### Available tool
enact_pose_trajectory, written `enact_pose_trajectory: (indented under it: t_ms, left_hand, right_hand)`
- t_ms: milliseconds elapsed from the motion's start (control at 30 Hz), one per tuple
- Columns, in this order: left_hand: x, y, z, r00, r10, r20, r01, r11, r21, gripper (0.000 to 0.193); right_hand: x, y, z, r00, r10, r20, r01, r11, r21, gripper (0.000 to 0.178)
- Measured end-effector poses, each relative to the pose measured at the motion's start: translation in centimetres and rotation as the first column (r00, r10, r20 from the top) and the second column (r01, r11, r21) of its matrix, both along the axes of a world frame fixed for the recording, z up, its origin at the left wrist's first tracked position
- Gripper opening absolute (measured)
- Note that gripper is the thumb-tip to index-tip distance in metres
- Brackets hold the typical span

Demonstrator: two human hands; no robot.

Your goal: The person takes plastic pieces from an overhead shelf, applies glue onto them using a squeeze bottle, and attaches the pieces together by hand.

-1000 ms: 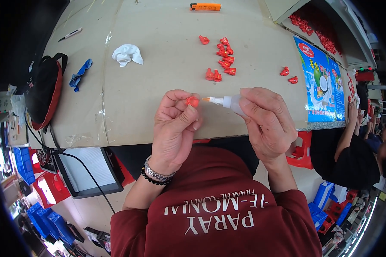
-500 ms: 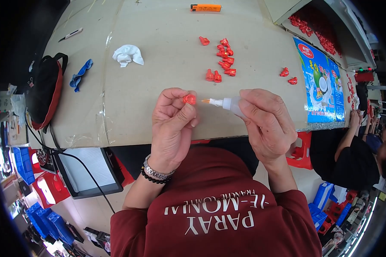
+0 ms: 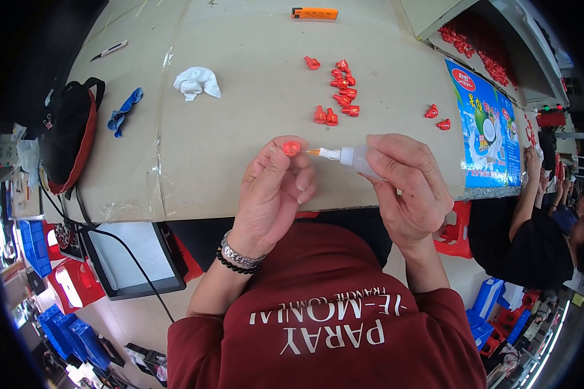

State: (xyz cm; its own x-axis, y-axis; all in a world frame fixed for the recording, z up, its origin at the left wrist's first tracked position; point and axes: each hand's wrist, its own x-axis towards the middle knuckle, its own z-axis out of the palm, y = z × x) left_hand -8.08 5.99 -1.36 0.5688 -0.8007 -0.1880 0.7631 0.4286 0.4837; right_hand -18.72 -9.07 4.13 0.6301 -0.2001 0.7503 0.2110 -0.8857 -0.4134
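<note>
Tan-covered worktable (image 3: 253, 65): the surface extends beneath and beyond both hands. Right hand (image 3: 407, 185): thumb and fingers pressed around the body of a needle-tip squeeze bottle (image 3: 355, 157), the reference item. Left hand (image 3: 269, 185): thumb and fingertips pinching a red plastic fitting (image 3: 291, 148), located just left of the bottle's tip. Contact between needle and fitting cannot be determined.

Fitting: small, glossy, with a round, recessed face turned up toward the viewer; long axis foreshortened. Bottle: translucent white body, white nozzle, orange tip, thin needle; long axis nearly crosswise, needle pointing left at the fitting.

Positions relative to the bottle: a cluster of red fittings (image 3: 341, 100) lies beyond it; two loose fittings (image 3: 444, 124) lie beyond and right; a blue printed sheet (image 3: 490, 152) lies farther right. Crumpled white tissue (image 3: 198, 84) lies beyond and left; a blue cloth strip (image 3: 124, 111) lies farther left, near a black-and-red bag (image 3: 68, 139).
</note>
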Motion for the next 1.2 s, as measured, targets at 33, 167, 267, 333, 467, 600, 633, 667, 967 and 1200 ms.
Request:
enact_pose_trajectory:
  t_ms: [33,167,267,333,467,600,633,667,967,1200]
  left_hand:
    - [-0.05,0.04,-0.15,1.000,-0.009,0.015,0.009,1.000,-0.003,0.027]
    - [-0.18,0.03,0.06,0.998,-0.030,0.062,0.029,0.999,0.015,0.032]
    - [-0.22,-0.04,0.10,0.997,-0.033,0.076,0.031,0.999,0.020,0.032]
    - [-0.26,-0.05,0.18,0.997,-0.033,0.076,0.032,0.999,0.024,0.033]
    - [-0.27,0.00,0.17,0.994,-0.039,0.098,0.035,0.998,0.043,0.033]
    - [-0.44,-0.02,0.16,0.993,-0.026,0.116,0.022,0.999,0.037,0.032]
    - [-0.44,-0.01,0.20,0.992,-0.026,0.123,0.021,0.999,0.038,0.032]
    - [-0.45,-0.01,0.22,0.991,-0.026,0.130,0.021,0.999,0.039,0.032]
    - [-0.28,0.09,0.09,0.984,-0.003,0.180,-0.007,0.998,0.055,0.031]
    - [-0.31,0.04,0.44,0.987,0.003,0.160,-0.015,0.997,0.073,0.032]
  right_hand:
    - [0.05,0.02,0.03,1.000,0.000,0.000,0.000,1.000,0.000,0.029]
    - [-0.11,0.04,0.27,0.999,0.013,-0.033,-0.015,0.999,-0.049,0.028]
    - [-0.20,0.07,0.40,0.998,0.018,-0.062,-0.022,0.997,-0.068,0.026]
    - [-0.19,0.14,0.45,0.998,0.022,-0.063,-0.026,0.997,-0.072,0.025]
    - [-0.20,0.22,0.46,0.998,0.012,-0.067,-0.017,0.997,-0.079,0.025]
    - [-0.22,0.34,0.45,0.997,0.002,-0.075,-0.008,0.996,-0.083,0.025]
    - [-0.22,0.32,0.41,0.997,0.001,-0.075,-0.008,0.996,-0.083,0.025]
    - [-0.23,0.26,0.33,0.998,-0.004,-0.070,-0.003,0.996,-0.091,0.025]
    - [-0.33,0.29,0.54,0.998,-0.015,-0.069,0.009,0.996,-0.093,0.026]
    - [0.01,0.06,0.07,1.000,0.009,-0.001,-0.009,0.994,-0.105,0.033]
